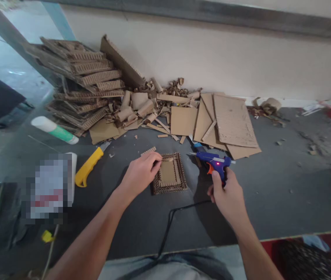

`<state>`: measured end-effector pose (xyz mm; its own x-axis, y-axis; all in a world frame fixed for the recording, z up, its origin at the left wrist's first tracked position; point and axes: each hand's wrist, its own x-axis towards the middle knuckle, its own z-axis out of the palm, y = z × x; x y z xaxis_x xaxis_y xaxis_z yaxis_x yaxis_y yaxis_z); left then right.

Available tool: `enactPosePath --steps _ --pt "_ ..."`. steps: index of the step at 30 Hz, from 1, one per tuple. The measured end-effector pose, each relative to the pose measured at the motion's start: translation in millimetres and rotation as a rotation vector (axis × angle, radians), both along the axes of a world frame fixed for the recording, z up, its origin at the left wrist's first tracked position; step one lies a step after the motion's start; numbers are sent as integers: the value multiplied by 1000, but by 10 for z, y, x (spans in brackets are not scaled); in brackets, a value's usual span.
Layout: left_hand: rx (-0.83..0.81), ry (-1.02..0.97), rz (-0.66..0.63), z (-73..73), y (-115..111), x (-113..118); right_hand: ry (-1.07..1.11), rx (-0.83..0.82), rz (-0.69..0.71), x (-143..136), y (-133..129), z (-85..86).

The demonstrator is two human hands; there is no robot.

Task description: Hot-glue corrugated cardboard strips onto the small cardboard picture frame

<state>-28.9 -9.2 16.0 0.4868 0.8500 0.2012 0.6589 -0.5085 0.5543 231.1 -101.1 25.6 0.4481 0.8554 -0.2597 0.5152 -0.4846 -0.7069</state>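
Observation:
My right hand [229, 196] is wrapped round the handle of a blue glue gun [213, 159] with an orange trigger and a small red light. Its nozzle points left, and a black cord [169, 217] runs from it toward the table's front edge. My left hand [142, 173] is closed in a pinch over the upper left side of a small square corrugated cardboard frame [181, 171], which lies flat on the table. What the fingertips hold is hidden. Just behind that hand lies a short corrugated strip [148, 151].
A yellow utility knife [89, 167] and a white-and-green tube [55, 130] lie at left, near a blurred-out white item [71, 179]. Stacked cardboard frames [86, 68], curled scraps [142, 105] and flat cardboard sheets [235, 120] line the wall. The dark table [270, 202] extends right.

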Motion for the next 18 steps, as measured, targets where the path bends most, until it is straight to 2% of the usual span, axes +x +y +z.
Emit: enactPosePath --steps 2,6,9,11,13,16,18 --pt "17 -17 6 -16 -1 -5 -57 13 1 -52 7 -6" --pt "65 -21 19 -41 8 -4 -500 28 132 -47 6 59" --pt "102 -64 41 -48 22 2 -700 115 185 12 -18 166" --pt "115 -94 59 -40 32 1 -709 301 180 17 2 258" --pt "121 -113 57 -25 39 -1 -620 505 230 -42 77 343" --pt "116 -111 8 -9 43 -2 -519 714 465 -235 283 399" --pt "122 -96 -22 -7 44 0 -490 720 641 -377 441 367"
